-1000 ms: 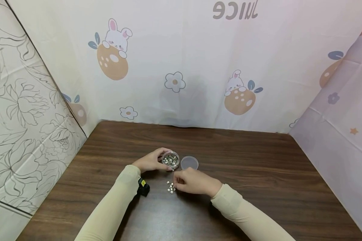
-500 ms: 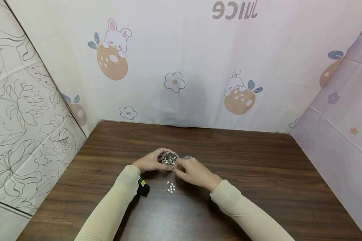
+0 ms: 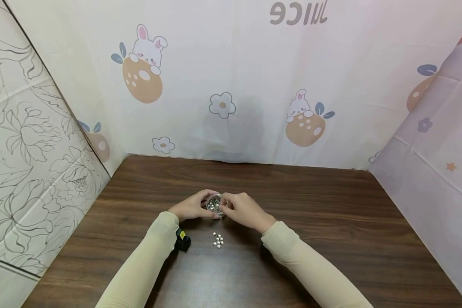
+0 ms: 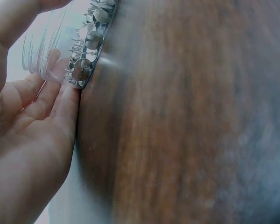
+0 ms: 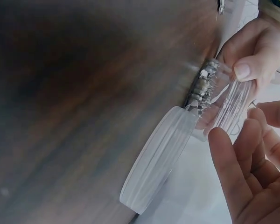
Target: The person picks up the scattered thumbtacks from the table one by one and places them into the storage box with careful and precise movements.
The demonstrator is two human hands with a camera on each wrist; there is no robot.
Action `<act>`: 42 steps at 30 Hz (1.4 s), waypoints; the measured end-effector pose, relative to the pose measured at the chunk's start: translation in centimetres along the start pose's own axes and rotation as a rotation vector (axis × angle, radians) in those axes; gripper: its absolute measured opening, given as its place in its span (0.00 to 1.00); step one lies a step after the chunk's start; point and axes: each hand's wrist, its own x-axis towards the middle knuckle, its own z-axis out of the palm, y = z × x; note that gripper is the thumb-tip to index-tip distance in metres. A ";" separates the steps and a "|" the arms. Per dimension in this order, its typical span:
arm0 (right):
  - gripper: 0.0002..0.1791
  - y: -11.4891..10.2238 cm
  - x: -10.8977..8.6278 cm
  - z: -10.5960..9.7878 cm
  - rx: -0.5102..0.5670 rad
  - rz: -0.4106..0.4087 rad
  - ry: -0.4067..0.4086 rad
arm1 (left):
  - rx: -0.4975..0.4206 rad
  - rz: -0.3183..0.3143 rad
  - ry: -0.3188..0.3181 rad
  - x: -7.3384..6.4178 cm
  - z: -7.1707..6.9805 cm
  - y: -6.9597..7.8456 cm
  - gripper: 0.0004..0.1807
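My left hand (image 3: 192, 206) grips a clear round plastic jar (image 5: 229, 105) standing on the table, thumb on one side and fingers round the other. Silver thumbtacks (image 4: 94, 40) with round heads lie in its bottom. My right hand (image 3: 246, 209) is at the jar's mouth, with thumb and fingertips drawn close together over the rim. Whether a tack is between those fingertips I cannot tell. In front of the jar, several loose thumbtacks (image 3: 219, 246) lie in a small group on the wood. The clear lid (image 5: 154, 161) lies beside the jar, hidden by my right hand in the head view.
A dark brown wooden table (image 3: 312, 222) extends on all sides of the jar. Behind it hangs a printed curtain (image 3: 254, 64), with a flower-patterned panel (image 3: 31, 128) at the left. A black wrist camera (image 3: 183, 240) sits under my left wrist.
My right hand has moved from beside the loose tacks up to the jar's mouth, covering the lid in the head view. My left hand has kept the jar in place.
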 end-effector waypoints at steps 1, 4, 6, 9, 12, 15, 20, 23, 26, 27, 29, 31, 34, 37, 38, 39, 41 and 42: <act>0.04 0.0 0.2 0.0 -0.009 0.008 -0.002 | 0.002 -0.001 0.000 0.0 0.0 0.0 0.38; 0.04 0.1 0.7 0.1 -0.033 0.030 -0.002 | 0.025 0.002 0.006 0.0 0.1 0.1 0.38; 0.03 0.2 1.0 0.1 -0.037 0.046 -0.008 | 0.038 0.006 0.009 0.0 0.1 0.2 0.38; 0.04 0.1 1.4 0.1 -0.033 0.079 -0.023 | 0.056 0.003 0.016 -0.1 0.1 0.3 0.39; 0.05 0.0 1.7 0.1 -0.039 0.112 -0.039 | 0.056 -0.001 0.016 -0.1 0.1 0.4 0.39; 0.05 0.0 2.0 0.2 -0.074 0.131 -0.045 | 0.054 -0.003 0.013 -0.1 0.2 0.4 0.38; 0.06 0.0 2.2 0.4 -0.136 0.139 -0.038 | 0.047 -0.009 0.010 -0.1 0.3 0.3 0.38; 0.07 -0.1 1.9 0.4 -0.117 0.142 -0.053 | 0.047 -0.009 0.009 -0.1 0.3 0.3 0.38; 0.06 -0.3 1.4 0.3 -0.087 0.131 -0.066 | 0.049 -0.001 0.008 0.1 0.2 0.1 0.39; 0.05 -0.4 1.2 0.3 -0.083 0.124 -0.067 | 0.044 0.000 0.009 0.1 0.2 0.0 0.39; 0.04 -0.7 0.8 0.2 -0.078 0.104 -0.060 | 0.042 0.003 0.011 -0.1 0.2 0.3 0.39; 0.03 -0.9 0.4 0.1 -0.064 0.088 -0.060 | 0.028 0.003 0.011 -0.1 0.2 0.3 0.39; 0.03 -1.1 -0.3 0.0 -0.036 0.066 -0.066 | 0.025 0.008 0.010 -0.2 0.2 0.4 0.39; 0.02 -1.2 -0.8 0.2 -0.041 0.020 -0.080 | 0.021 0.020 0.002 -0.1 0.1 0.0 0.38; 0.02 -1.2 -1.0 0.3 -0.051 -0.004 -0.082 | 0.022 0.024 0.003 -0.1 0.1 0.1 0.38; 0.02 -1.2 -1.1 0.4 -0.058 -0.029 -0.085 | 0.019 0.026 0.001 -0.2 0.0 0.1 0.38; 0.03 -1.2 -1.4 0.5 -0.065 -0.078 -0.087 | 0.016 0.027 0.001 -0.2 0.0 0.1 0.38; 0.04 -1.2 -1.6 0.5 -0.065 -0.095 -0.088 | 0.016 0.025 0.003 -0.2 0.0 0.2 0.38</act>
